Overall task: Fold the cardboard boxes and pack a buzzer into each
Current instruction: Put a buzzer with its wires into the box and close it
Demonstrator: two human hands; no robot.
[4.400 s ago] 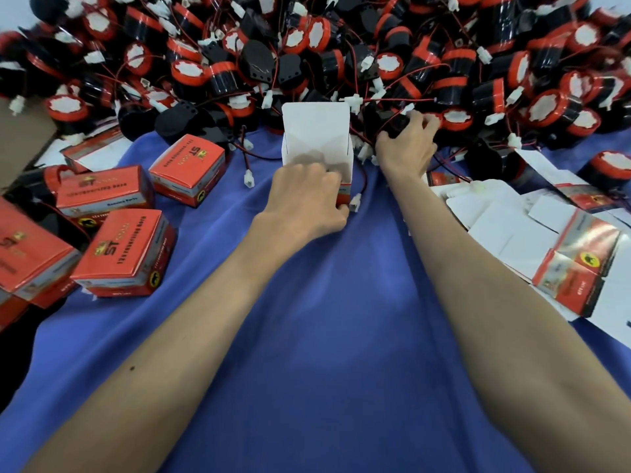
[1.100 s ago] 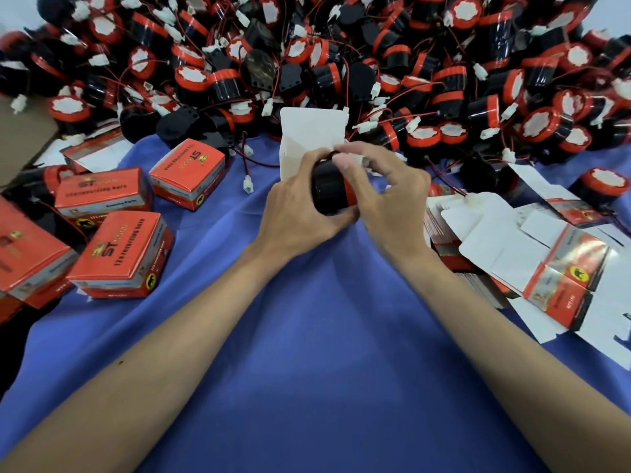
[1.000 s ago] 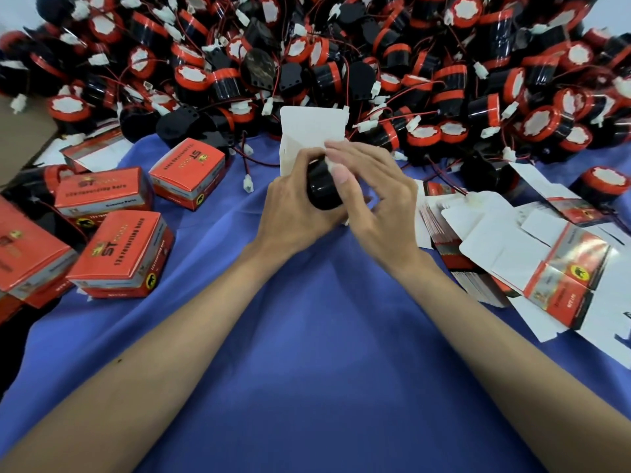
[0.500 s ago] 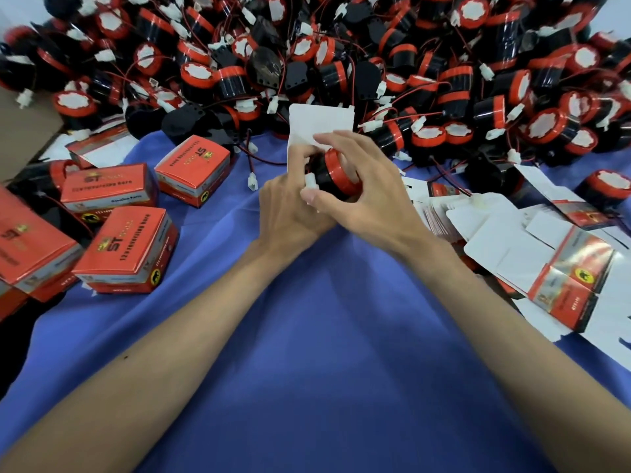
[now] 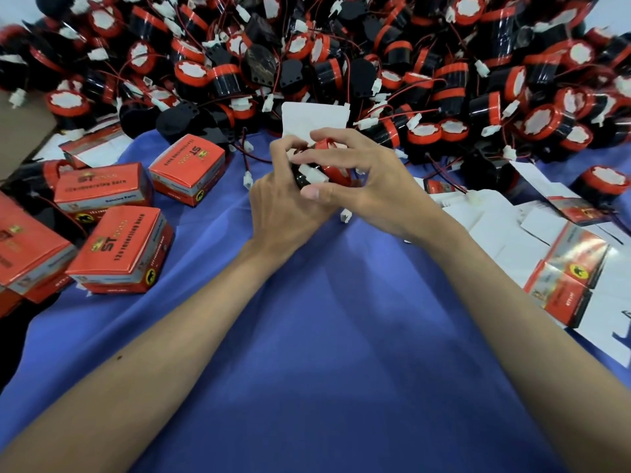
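Gripping a black, red-ringed buzzer [image 5: 335, 164] are the left hand [image 5: 283, 208] and right hand [image 5: 379, 191].

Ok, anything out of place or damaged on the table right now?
Nothing looks damaged. One buzzer sits apart from the pile, among the flat boxes at right, and a loose white plug shows just below the right hand.

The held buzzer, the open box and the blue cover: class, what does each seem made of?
Buzzer: probably plastic, glossy black and red; it shows highlights. Open box: thin cardboard, matte white inside; crisp fold edges. Blue cover: likely cloth, matte; soft creases.
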